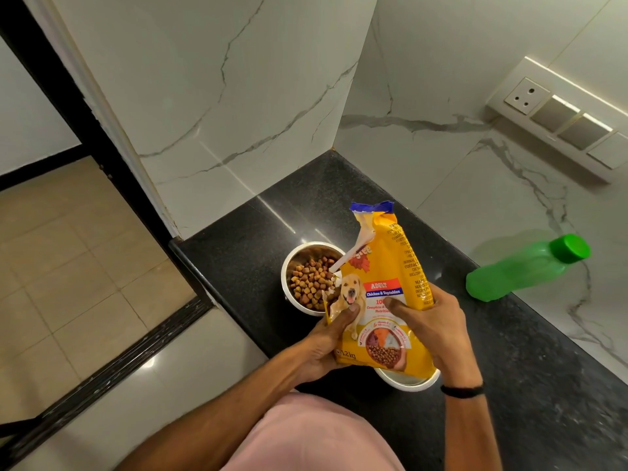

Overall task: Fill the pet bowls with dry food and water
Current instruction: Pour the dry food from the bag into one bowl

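Food bag (pixel 380 294): gripped by left hand (pixel 326 345) and right hand (pixel 438 324), fingers wrapped around it, torn corner over kibble-filled bowl (pixel 289 266).
Second bowl (pixel 407 380): under bag.
Green bottle (pixel 525 270): on worktop (pixel 526 385), right.

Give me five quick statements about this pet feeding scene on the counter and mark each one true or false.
1. Both hands hold the yellow dog food bag. True: the left hand and the right hand grip its lower part.
2. The steel bowl by the counter's edge is empty. False: it holds brown kibble.
3. The green bottle has its cap off. False: the green cap is on.
4. A second bowl sits mostly hidden under the bag. True.
5. The bottle stands on the floor. False: it is on the black counter, by the marble wall.
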